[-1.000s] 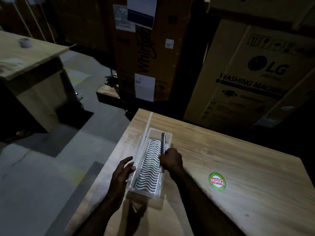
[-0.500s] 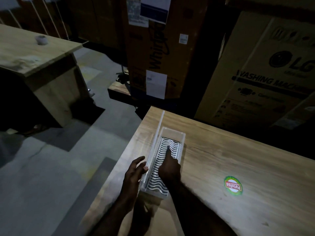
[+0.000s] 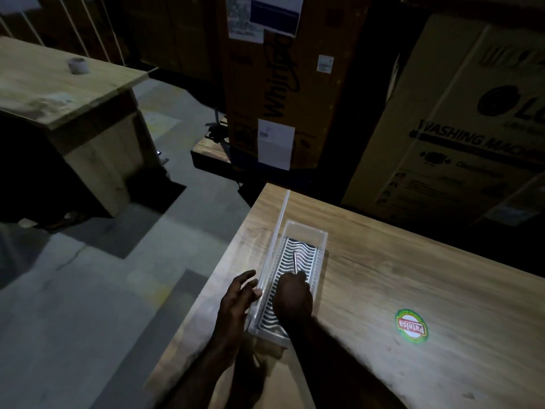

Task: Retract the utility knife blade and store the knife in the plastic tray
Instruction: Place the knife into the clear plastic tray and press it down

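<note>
Right hand [image 3: 293, 299] down inside plastic tray [image 3: 321, 240], fingers closed round utility knife [image 3: 295, 262], thin end poking forward over wavy liner. Left hand [image 3: 239, 293] open, fingertips against tray's left wall, holding nothing. Room dim; can't tell if blade retracted. Risk: exposed blade nicks fingers on release. Tray near desk [image 3: 413, 261] edge; shove could slide it off.

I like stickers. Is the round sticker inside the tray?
No, the round sticker sits on the bare table, right of the plastic tray.
</note>
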`<state>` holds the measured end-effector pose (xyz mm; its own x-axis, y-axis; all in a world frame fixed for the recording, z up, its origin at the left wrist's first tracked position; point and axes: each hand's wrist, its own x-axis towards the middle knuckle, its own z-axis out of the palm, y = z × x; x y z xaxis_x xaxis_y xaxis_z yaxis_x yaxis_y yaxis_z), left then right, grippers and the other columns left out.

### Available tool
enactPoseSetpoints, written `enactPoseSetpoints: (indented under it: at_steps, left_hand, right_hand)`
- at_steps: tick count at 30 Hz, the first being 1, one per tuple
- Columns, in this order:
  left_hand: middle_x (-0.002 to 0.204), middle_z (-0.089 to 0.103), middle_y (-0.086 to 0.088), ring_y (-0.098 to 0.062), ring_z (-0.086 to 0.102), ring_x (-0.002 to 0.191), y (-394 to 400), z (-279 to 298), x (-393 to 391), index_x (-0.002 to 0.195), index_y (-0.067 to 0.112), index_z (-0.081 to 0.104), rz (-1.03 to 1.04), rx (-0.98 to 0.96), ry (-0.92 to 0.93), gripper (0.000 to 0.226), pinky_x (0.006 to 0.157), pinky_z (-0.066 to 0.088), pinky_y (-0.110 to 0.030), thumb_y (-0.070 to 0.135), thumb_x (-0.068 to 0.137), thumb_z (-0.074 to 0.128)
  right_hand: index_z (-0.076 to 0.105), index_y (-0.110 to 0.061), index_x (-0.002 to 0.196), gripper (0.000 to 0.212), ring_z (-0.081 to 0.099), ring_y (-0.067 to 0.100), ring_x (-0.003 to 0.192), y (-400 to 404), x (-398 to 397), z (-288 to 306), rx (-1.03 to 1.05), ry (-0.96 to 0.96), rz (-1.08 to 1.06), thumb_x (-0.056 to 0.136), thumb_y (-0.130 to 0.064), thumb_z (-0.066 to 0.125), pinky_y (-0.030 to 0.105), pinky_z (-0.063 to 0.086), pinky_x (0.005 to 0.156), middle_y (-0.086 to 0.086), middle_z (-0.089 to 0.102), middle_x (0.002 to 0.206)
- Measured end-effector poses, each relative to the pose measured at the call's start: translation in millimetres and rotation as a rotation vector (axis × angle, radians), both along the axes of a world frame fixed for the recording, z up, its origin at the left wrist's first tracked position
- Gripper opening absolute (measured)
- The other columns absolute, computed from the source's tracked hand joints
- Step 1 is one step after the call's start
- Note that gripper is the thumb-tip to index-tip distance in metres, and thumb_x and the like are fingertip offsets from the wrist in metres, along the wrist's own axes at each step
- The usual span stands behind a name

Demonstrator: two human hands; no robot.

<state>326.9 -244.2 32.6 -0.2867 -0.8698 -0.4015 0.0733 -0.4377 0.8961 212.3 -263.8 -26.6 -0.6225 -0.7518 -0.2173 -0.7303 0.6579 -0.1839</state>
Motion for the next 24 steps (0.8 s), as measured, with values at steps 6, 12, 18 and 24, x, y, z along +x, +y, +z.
enactPoseSetpoints:
  at_steps: [6, 12, 18, 24]
  left_hand:
    - [0.121, 0.066, -0.001, -0.02, 0.06, 0.115, 1.8, -1.6, 0.2, 0.114, 0.034, 0.063, -0.016, -0.005, -0.002, 0.046, 0.088, 0.049, -0.042, 0.036, 0.068, 0.062]
    - [0.124, 0.065, -0.011, -0.029, 0.059, 0.118, 1.5, -5.7, 2.2, 0.115, 0.032, 0.063, -0.006, -0.016, -0.001, 0.054, 0.104, 0.043, -0.057, 0.043, 0.062, 0.066]
    - [0.125, 0.065, -0.008, -0.025, 0.058, 0.119, 2.1, -4.1, 1.1, 0.115, 0.034, 0.063, -0.016, -0.015, -0.012, 0.056, 0.105, 0.042, -0.055, 0.045, 0.061, 0.065]
    - [0.123, 0.064, -0.001, -0.019, 0.059, 0.117, 2.2, -5.8, 1.6, 0.115, 0.032, 0.062, -0.01, -0.012, -0.02, 0.044, 0.095, 0.043, -0.038, 0.031, 0.071, 0.059]
  right_hand:
    - [0.065, -0.007, 0.103, 0.019, 0.067, 0.033, 0.099, 14.1, -11.6, 22.8, 0.033, -0.027, 0.038, 0.092, -0.008, 0.05, 0.036, 0.057, 0.08, 0.016, 0.061, 0.113]
    - [0.056, -0.005, 0.112, 0.024, 0.061, 0.035, 0.115, 12.6, -21.0, 28.3, -0.064, -0.189, -0.058, 0.094, -0.011, 0.042, 0.039, 0.05, 0.095, 0.017, 0.063, 0.118]
    - [0.067, -0.005, 0.07, 0.024, 0.069, 0.031, 0.056, 11.7, -11.3, 29.9, -0.099, -0.099, 0.055, 0.055, -0.011, 0.086, 0.033, 0.056, 0.046, 0.014, 0.067, 0.065]
    - [0.064, -0.007, 0.052, 0.035, 0.063, 0.023, 0.043, 15.2, -12.7, 24.5, -0.021, -0.019, 0.13, 0.031, -0.011, 0.092, 0.022, 0.049, 0.039, 0.009, 0.062, 0.053]
